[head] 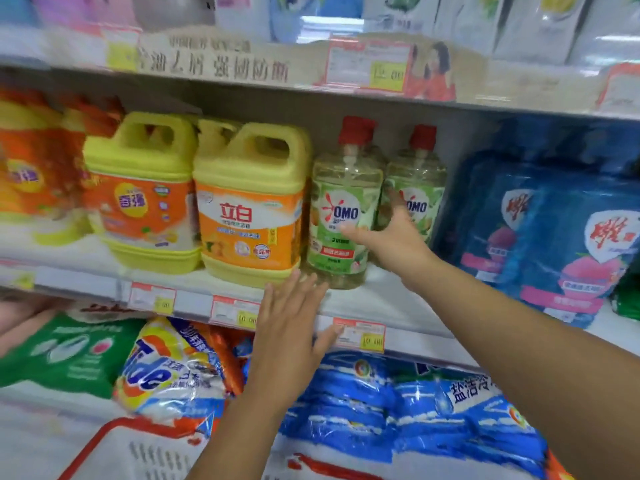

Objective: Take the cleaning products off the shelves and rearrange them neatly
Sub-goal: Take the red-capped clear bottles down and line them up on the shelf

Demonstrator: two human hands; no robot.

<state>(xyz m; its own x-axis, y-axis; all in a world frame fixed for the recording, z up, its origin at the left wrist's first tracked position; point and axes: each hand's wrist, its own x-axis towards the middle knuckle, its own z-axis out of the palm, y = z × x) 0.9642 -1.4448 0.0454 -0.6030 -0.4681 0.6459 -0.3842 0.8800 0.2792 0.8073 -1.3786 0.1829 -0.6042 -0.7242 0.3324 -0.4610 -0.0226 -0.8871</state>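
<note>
At the middle shelf (374,301), the right hand (391,237) reaches between 2 red-capped bottles. Its thumb lies on the label of the nearer OMO bottle (341,202), and its fingers point straight up beside the farther OMO bottle (420,188), gripping nothing. The left hand (291,327) is flat with fingers spread at the nearer bottle's 6 o'clock, in front of the shelf edge. At the nearer bottle's 9 o'clock stands a yellow jug (249,206), then a second jug (142,192). Blue pouches (554,237) stand at 3 o'clock. A Tide bag (166,368) lies below.
</note>
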